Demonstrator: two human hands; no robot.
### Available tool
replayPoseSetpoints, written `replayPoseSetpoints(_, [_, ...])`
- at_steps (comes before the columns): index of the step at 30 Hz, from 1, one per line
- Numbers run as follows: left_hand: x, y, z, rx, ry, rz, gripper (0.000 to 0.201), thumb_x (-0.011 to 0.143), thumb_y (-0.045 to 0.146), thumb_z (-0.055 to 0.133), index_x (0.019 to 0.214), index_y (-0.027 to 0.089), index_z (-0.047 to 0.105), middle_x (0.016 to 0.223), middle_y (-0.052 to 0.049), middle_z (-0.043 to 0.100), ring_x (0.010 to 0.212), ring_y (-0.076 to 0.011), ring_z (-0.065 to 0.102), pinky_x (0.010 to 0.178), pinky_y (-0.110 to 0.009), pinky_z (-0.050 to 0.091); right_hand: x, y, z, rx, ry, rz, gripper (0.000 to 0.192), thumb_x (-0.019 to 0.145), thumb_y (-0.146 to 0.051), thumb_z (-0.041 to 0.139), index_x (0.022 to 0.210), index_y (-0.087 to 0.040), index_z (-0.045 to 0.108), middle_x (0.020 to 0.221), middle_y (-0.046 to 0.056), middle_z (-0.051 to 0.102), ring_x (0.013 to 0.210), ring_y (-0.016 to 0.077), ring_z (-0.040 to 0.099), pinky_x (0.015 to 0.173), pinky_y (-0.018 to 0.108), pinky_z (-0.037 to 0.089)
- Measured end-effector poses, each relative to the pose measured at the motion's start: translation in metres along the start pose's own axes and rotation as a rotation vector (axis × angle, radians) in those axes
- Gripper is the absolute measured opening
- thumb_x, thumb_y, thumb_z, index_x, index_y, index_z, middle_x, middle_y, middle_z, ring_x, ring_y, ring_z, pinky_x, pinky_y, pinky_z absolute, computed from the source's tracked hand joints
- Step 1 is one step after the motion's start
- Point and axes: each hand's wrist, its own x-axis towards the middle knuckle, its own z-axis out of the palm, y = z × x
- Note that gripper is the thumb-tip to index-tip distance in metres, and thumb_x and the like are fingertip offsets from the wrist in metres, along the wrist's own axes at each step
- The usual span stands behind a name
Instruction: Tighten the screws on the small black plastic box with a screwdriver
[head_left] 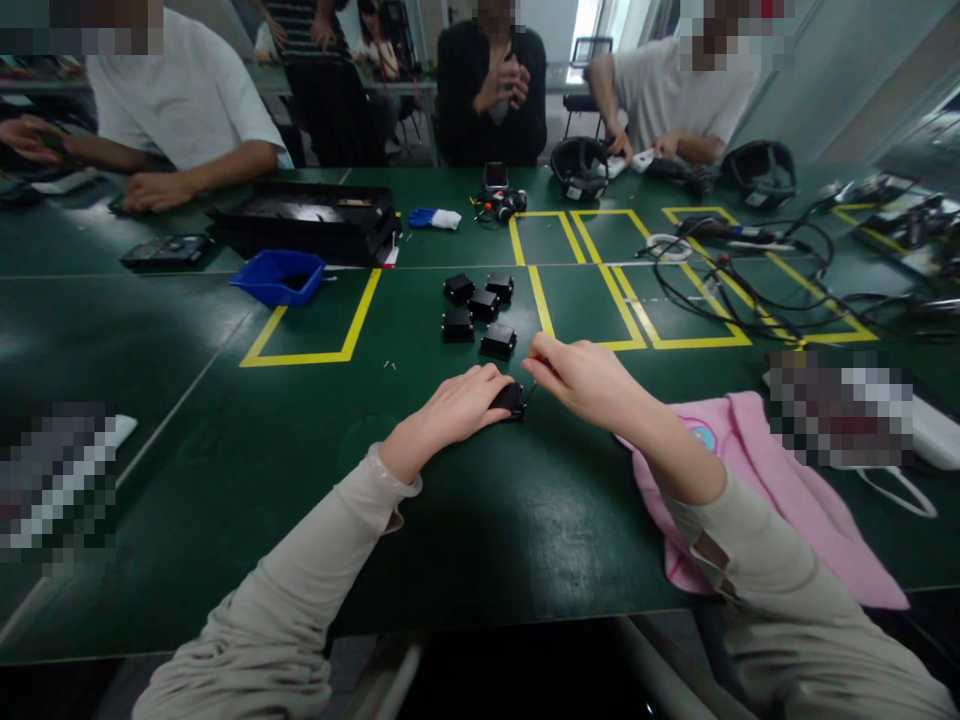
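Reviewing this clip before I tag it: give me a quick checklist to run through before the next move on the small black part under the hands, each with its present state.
1. Left hand rests on the small black part, pinning it to the green table: ok.
2. Right hand pinches a thin tool at the part's edge: ok; tool tip contact: cannot tell.
3. Five other black parts lie apart, beyond the hands: ok.
4. Pink cloth lies under the right forearm, away from the part: ok.
5. Tiny loose pieces lie on the table to the left: not ok.
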Motion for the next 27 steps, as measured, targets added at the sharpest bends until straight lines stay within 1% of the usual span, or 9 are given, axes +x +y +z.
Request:
replayPoseSetpoints(4, [-0.002,0.003,0.004,0.025,0.013,-0.008,0.047,0.095,0.040,0.050,0.137,0.023,0.037,0.117,-0.008,0.052,0.102,-0.0225,0.052,0.082,-0.033,0.046,0.000,-0.002,-0.001,0.024,0.005,0.012,0.026,0.097,-0.034,0.032,0.104,-0.018,0.051,0.078,0.004,0.065,0.063,0.0152,0.055,0.057,0.026,0.025])
replayPoseSetpoints(7, [-0.004,0.004,0.011,0.052,0.054,-0.017,0.051,0.096,0.042,0.046,0.141,0.022,0.032,0.117,-0.009,0.052,0.101,-0.0231,0.052,0.087,-0.035,0.045,-0.001,-0.003,-0.002,0.051,-0.005,0.004,0.024,0.096,-0.031,0.032,0.107,-0.017,0.049,0.081,0.004,0.066,0.064,0.0145,0.055,0.058,0.026,0.027])
replayPoseSetpoints(13, [-0.007,0.004,0.020,0.047,0.096,-0.009,0.053,0.097,0.041,0.043,0.145,0.023,0.027,0.119,-0.009,0.051,0.102,-0.0231,0.051,0.090,-0.036,0.044,-0.001,-0.001,0.000,0.020,0.009,-0.006,0.031,0.098,-0.040,0.030,0.103,-0.019,0.052,0.075,0.003,0.065,0.062,0.0156,0.055,0.056,0.027,0.024])
replayPoseSetpoints(17, [-0.008,0.003,0.021,0.021,0.098,-0.010,0.056,0.098,0.041,0.042,0.147,0.025,0.023,0.120,-0.008,0.051,0.102,-0.0226,0.051,0.090,-0.036,0.044,-0.001,0.002,0.001,0.027,0.006,-0.021,0.027,0.098,-0.036,0.032,0.106,-0.018,0.051,0.077,0.003,0.066,0.062,0.0153,0.055,0.056,0.026,0.025])
replayPoseSetpoints(21, [-0.008,0.003,0.021,0.022,0.098,-0.012,0.056,0.098,0.042,0.042,0.148,0.026,0.022,0.119,-0.008,0.051,0.102,-0.0224,0.050,0.090,-0.035,0.044,-0.001,0.001,0.001,0.037,0.005,-0.022,0.026,0.097,-0.035,0.033,0.107,-0.018,0.050,0.080,0.004,0.066,0.064,0.0154,0.056,0.057,0.026,0.025])
replayPoseSetpoints(25, [-0.008,0.003,0.022,0.030,0.115,0.000,0.055,0.098,0.042,0.043,0.147,0.024,0.025,0.117,-0.008,0.052,0.100,-0.0223,0.051,0.088,-0.035,0.044,0.000,0.001,0.002,0.010,0.010,-0.014,0.031,0.098,-0.041,0.031,0.103,-0.019,0.052,0.076,0.003,0.066,0.063,0.0159,0.056,0.056,0.027,0.024])
replayPoseSetpoints(27, [-0.008,0.002,0.024,0.029,0.128,0.002,0.055,0.098,0.042,0.043,0.147,0.024,0.025,0.117,-0.008,0.052,0.100,-0.0223,0.051,0.089,-0.035,0.045,0.000,0.001,0.002,0.002,0.012,-0.008,0.030,0.098,-0.039,0.031,0.103,-0.019,0.052,0.076,0.003,0.065,0.063,0.0159,0.056,0.056,0.027,0.023])
